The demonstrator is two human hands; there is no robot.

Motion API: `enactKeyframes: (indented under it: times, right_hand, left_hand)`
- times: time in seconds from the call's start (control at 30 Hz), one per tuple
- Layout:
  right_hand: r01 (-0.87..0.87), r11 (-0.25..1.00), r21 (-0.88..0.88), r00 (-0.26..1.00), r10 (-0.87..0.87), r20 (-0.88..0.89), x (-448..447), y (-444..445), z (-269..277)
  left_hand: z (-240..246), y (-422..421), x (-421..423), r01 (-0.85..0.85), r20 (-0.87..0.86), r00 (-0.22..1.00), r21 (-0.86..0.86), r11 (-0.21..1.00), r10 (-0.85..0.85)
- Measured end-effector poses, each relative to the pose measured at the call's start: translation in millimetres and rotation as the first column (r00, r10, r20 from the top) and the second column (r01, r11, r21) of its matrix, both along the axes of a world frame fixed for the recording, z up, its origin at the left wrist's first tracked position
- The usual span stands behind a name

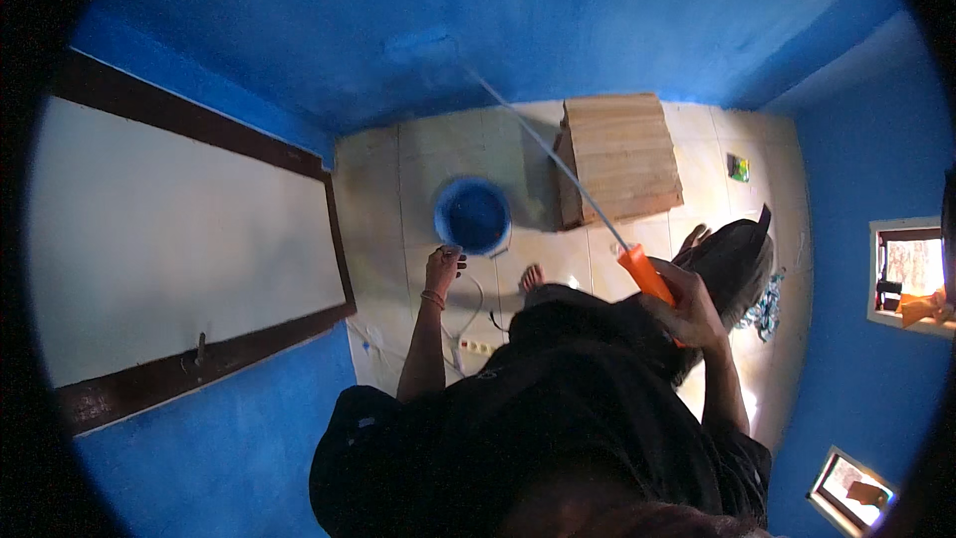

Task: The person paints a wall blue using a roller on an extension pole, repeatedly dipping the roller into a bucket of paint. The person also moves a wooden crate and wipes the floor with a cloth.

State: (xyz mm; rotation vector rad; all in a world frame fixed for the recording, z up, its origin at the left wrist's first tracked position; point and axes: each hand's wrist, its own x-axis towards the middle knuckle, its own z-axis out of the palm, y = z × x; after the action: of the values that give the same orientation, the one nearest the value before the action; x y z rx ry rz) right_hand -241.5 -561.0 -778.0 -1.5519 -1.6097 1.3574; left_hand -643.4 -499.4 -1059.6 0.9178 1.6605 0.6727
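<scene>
My right hand [691, 306] grips the orange handle [646, 274] of a paint roller. Its long thin metal rod [549, 149] slants up and left to the roller head [420, 43], which is blue and appears to rest against the blue wall [523, 7]. My left hand [446, 267] hangs with loosely curled fingers and nothing visible in it, a band around the wrist. In the picture it lies at the near rim of a blue bucket [442, 218]; whether it touches the rim I cannot tell. The bucket stands on the tiled floor with dark blue contents inside.
A wooden box [620, 157] stands right of the bucket, beneath the rod in view. A power strip [476, 347] and cable lie near my feet. Rightward are a green packet [739, 168] and a patterned cloth [765, 310]. A white door [187, 239] with dark frame is at left.
</scene>
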Motion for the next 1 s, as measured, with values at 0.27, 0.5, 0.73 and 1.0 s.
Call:
enactKeyframes:
  times: [0.27, 0.5, 0.73, 1.0]
  right_hand:
    - [0.200, 0.901, 0.386, 0.940, -0.288, 0.185, 28.4, 29.4, 73.5]
    - [0.387, 0.818, 0.425, 0.906, -0.422, -0.012, 54.4, 94.6, 109.2]
    - [0.452, 0.741, 0.497, 0.863, -0.503, -0.035, 95.7, 153.7, 109.5]
    - [0.238, 0.417, 0.877, 0.775, -0.626, 0.087, 139.6, 229.4, 112.3]
  left_hand:
    - [75.7, 87.1, 45.3, 0.039, 0.077, 0.995, 0.267, 0.963, -0.061]
    - [92.0, 74.8, 66.2, -0.005, 0.112, 0.994, 0.156, 0.988, -0.012]
    - [92.4, 168.8, 80.3, 0.053, 0.093, 0.992, 0.264, 0.963, -0.080]
    - [155.6, 291.9, 176.5, 0.182, 0.094, 0.963, 0.469, 0.864, -0.254]
